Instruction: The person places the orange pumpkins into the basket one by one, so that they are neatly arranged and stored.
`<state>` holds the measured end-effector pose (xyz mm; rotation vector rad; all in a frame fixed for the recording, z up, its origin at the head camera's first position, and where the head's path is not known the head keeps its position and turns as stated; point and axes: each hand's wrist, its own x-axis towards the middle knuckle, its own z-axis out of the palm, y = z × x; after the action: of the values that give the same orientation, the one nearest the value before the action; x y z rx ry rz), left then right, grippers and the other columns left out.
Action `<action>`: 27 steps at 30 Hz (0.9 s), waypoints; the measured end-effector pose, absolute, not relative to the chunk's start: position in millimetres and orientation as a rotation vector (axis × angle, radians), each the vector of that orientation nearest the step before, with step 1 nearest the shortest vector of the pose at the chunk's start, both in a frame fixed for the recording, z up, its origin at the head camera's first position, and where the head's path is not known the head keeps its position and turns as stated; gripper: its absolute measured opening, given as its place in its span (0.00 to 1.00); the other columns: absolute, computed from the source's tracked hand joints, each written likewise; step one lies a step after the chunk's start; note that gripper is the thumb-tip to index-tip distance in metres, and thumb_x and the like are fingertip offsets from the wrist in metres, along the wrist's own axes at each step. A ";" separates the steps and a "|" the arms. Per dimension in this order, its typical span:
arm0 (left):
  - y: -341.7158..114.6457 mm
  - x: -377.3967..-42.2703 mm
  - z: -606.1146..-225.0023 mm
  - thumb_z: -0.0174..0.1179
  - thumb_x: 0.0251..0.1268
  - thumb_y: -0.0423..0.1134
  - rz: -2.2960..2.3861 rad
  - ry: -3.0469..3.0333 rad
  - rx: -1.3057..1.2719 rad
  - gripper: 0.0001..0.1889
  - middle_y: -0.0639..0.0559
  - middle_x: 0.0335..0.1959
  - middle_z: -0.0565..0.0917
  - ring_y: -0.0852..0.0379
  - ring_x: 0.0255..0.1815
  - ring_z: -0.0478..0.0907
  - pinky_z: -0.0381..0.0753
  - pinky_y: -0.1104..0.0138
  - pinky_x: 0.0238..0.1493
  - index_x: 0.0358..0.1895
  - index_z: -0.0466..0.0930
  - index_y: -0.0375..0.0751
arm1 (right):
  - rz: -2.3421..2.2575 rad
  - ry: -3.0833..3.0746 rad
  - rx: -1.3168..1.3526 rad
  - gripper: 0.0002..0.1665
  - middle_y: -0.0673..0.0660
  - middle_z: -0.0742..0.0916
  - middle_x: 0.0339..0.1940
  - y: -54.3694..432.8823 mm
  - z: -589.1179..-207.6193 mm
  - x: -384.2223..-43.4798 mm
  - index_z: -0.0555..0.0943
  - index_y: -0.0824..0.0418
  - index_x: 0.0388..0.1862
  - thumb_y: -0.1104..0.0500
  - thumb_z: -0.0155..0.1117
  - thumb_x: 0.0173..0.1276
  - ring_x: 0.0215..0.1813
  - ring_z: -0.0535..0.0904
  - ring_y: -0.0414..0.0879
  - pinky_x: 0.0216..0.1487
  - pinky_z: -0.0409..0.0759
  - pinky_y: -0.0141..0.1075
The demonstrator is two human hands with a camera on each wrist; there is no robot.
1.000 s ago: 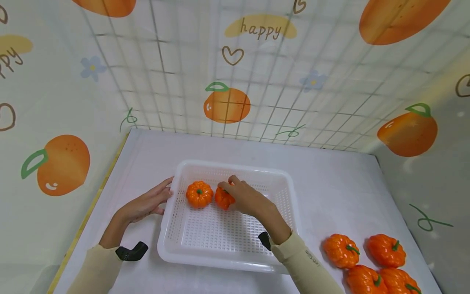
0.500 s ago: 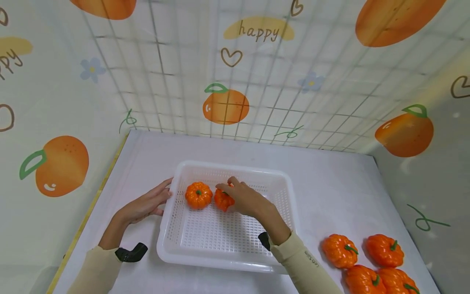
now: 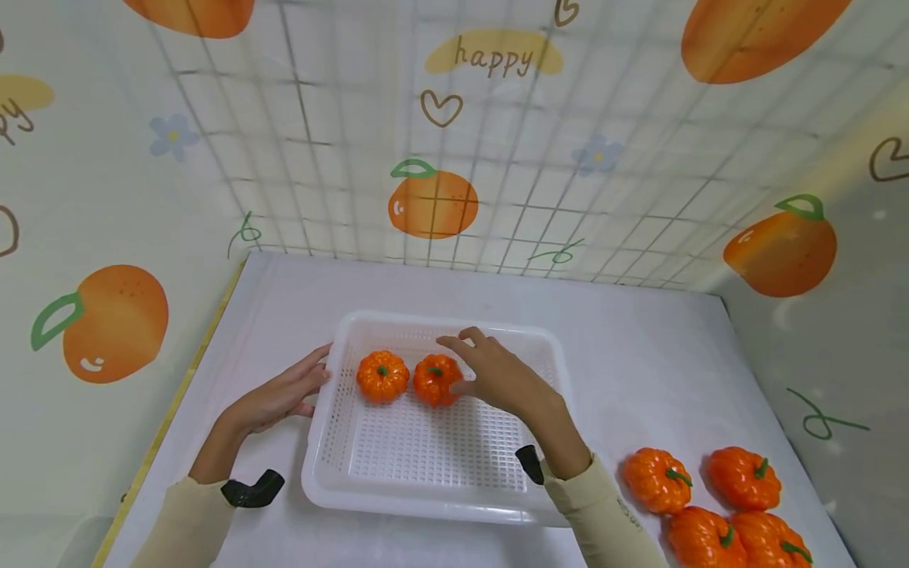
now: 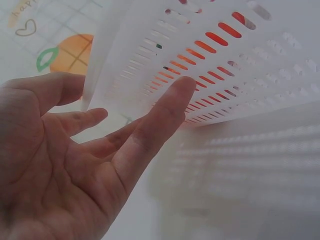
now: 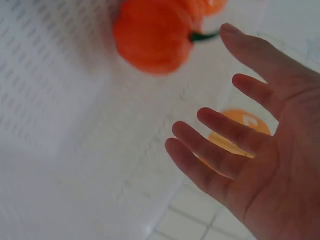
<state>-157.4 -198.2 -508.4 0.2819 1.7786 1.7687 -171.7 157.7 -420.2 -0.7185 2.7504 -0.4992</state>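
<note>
Two small orange pumpkins with green stems sit side by side in a white perforated basket (image 3: 398, 501). The left pumpkin (image 3: 383, 377) lies near the basket's left wall, and the right pumpkin (image 3: 435, 380) is just beside it. My right hand (image 3: 507, 375) hovers over the basket next to the right pumpkin, fingers spread and holding nothing; the right wrist view shows its palm and that pumpkin's stem near the thumb. Against the outside of the basket's left wall rests my left hand (image 3: 277, 398), its fingers fairly straight, as the left wrist view (image 4: 140, 145) also shows.
Several more orange pumpkins (image 3: 656, 480) lie on the white tabletop (image 3: 639, 347) right of the basket. A patterned wall with a wire grid (image 3: 511, 181) rises behind the table. Yellow tape (image 3: 170, 410) runs along the table's left edge.
My right hand has let go of the right pumpkin, spread its fingers and drawn back to the right. The pumpkin stays in the basket. The left hand keeps its place.
</note>
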 end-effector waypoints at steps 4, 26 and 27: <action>-198.2 -157.2 -507.8 0.47 0.80 0.50 1.764 1.783 0.280 0.34 0.44 0.80 0.51 0.31 0.74 0.57 0.83 0.48 0.51 0.81 0.42 0.65 | -0.508 2.818 -0.669 0.43 0.60 0.72 0.67 178.5 -408.0 -169.1 0.67 0.48 0.75 0.52 0.74 0.64 0.64 0.72 0.58 0.57 0.80 0.51; -197.2 -156.2 -506.4 0.46 0.81 0.49 1.765 1.768 0.314 0.33 0.41 0.79 0.53 0.32 0.73 0.59 0.82 0.48 0.52 0.81 0.42 0.63 | -0.527 3.007 0.134 0.43 0.79 0.64 0.68 348.5 -404.5 -92.2 0.60 0.61 0.77 0.47 0.64 0.71 0.64 0.62 0.77 0.51 0.68 0.75; -197.1 -156.2 -506.3 0.45 0.81 0.48 1.766 1.766 0.326 0.33 0.41 0.79 0.53 0.31 0.73 0.59 0.82 0.48 0.52 0.81 0.41 0.62 | -0.520 2.995 0.165 0.44 0.79 0.63 0.68 353.5 -407.2 -88.7 0.59 0.62 0.77 0.46 0.64 0.71 0.64 0.61 0.77 0.51 0.68 0.76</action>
<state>-156.2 -197.1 -506.3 0.3263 1.7657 1.7656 -88.7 353.5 -407.2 0.1650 2.9952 -0.5204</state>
